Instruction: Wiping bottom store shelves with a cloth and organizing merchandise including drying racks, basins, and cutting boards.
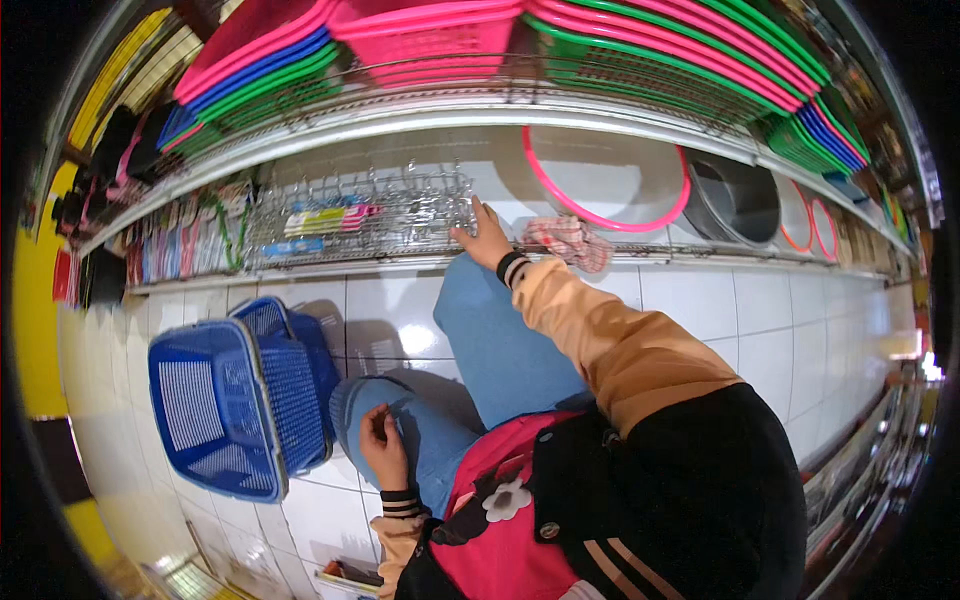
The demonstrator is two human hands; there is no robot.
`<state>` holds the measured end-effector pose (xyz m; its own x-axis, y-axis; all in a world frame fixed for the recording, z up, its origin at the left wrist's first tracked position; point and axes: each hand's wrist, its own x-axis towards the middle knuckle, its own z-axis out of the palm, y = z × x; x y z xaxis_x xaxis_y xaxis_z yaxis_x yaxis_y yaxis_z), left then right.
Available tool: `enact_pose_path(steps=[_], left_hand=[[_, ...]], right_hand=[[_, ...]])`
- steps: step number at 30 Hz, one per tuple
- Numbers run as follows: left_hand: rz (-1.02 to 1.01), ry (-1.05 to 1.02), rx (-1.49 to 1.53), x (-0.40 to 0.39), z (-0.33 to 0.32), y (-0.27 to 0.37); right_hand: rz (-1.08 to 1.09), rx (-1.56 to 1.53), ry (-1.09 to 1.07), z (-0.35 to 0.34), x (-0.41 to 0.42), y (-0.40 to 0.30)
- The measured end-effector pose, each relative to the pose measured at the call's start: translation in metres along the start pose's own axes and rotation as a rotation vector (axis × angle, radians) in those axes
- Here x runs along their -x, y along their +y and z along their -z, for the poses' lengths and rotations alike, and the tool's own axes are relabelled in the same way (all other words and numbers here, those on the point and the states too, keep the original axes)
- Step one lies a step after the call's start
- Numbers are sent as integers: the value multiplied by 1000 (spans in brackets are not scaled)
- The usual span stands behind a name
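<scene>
My right hand [484, 234] reaches to the right end of a wire rack of metal hangers or hooks [439, 199] on the low shelf. Its thumb and fingers are spread at the rack's edge; whether they grip the metal I cannot tell. Just right of that hand, a crumpled red-and-white checked cloth [568, 241] hangs partly over the shelf's front wire. My left hand [384, 442] rests by my left knee with its fingers loosely curled, and nothing shows in it. Packets with green and pink labels [330, 220] lie inside the rack.
Blue plastic shopping baskets [217, 420] stand on the tiled floor at left. A pink-rimmed basin [682, 187] and a dark grey tub [735, 199] sit along the low shelf. Above, a shelf edge [525, 109] juts out under stacked pink and green baskets [435, 37]. Packaged goods [176, 240] fill the shelf's left.
</scene>
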<state>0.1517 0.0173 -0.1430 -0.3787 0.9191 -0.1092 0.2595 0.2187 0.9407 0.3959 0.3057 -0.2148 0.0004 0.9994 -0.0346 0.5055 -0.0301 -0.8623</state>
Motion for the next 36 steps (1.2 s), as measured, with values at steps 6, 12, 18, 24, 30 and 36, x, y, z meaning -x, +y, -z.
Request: enact_pose_path(steps=[6,12,18,24,30,36], left_hand=[[15,-39,-6,-16,-3,-11],[-2,-128,-83,-27,-7,3],[-12,-172,-44,-34,-7,-15],[-37,-163,194,-39,-20,4],[22,-271,312,-40,-45,53],[22,-406,331,-43,-61,62]], right_hand=[[-291,-1302,165,94,50,31],[-651,-1348,596,183,60,42],[-522,-1142,714,208,64,60],[-486,-1170,490,241,90,21],[-554,-1218,484,257,118,-11],[-493,-1102,486,239,83,30]])
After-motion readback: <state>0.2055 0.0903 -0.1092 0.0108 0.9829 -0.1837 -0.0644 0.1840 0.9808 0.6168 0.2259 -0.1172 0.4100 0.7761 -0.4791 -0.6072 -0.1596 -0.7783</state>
